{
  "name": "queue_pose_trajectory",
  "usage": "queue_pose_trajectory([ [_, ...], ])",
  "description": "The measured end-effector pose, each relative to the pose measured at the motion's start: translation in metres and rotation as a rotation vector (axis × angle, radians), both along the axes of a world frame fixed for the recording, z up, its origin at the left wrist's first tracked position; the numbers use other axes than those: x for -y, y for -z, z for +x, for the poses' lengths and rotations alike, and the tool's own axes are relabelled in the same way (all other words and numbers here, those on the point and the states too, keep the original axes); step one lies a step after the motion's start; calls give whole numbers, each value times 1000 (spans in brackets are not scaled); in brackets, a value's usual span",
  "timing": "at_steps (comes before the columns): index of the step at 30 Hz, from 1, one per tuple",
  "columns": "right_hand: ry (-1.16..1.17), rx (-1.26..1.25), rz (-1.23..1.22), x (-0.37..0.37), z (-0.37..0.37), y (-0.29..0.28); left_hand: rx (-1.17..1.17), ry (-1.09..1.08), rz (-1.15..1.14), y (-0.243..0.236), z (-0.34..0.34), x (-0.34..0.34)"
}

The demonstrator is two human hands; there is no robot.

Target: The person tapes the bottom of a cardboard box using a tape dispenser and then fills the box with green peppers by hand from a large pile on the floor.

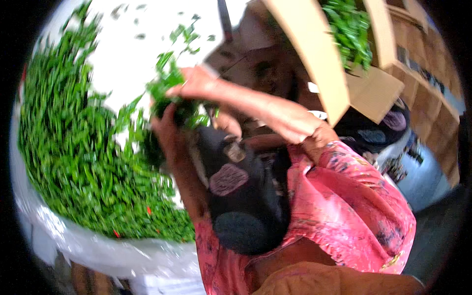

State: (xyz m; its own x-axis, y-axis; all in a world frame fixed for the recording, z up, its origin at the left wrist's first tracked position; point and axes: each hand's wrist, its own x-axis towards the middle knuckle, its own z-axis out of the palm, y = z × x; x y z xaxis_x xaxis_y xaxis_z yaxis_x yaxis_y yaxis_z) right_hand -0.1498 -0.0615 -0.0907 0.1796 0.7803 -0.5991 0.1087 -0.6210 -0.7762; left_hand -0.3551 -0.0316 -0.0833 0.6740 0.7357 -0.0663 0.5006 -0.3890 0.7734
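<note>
A wide heap of green chili peppers [88,162], with a few red ones among them, covers the left and near part of a white surface [130,54]. Over its right edge both my hands are closed around a bunch of green peppers [166,83], somewhat smeared by motion. My right hand [196,82] grips the bunch from the far right side, fingertips pressed into it. Below it, my left hand [164,123] holds the same bunch from the near side, its thumb raised. Loose peppers lie scattered beyond my hands.
At the upper right stands an open cardboard box [339,93] with more green peppers [349,34] inside. Crumpled clear plastic [113,258] lines the near rim of the white surface. My knees in dark patterned trousers [236,196] are close under my arms. A pale blue object [420,172] stands at the right.
</note>
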Motion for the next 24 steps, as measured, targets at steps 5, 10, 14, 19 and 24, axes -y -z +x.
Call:
queue_pose_trajectory([
  [5,166,166,354,-10,31,-150,519,-495,-898,-131,70,-16],
  [10,403,561,612,49,111,-265,666,-287,-815,-259,173,17],
  [14,499,326,662,105,192,-314,657,15,-1097,-291,253,26],
  [19,152,438,246,213,273,-316,252,488,-1048,-261,324,67],
  [24,3,1135,33,294,287,-248,159,355,-925,-232,293,60],
])
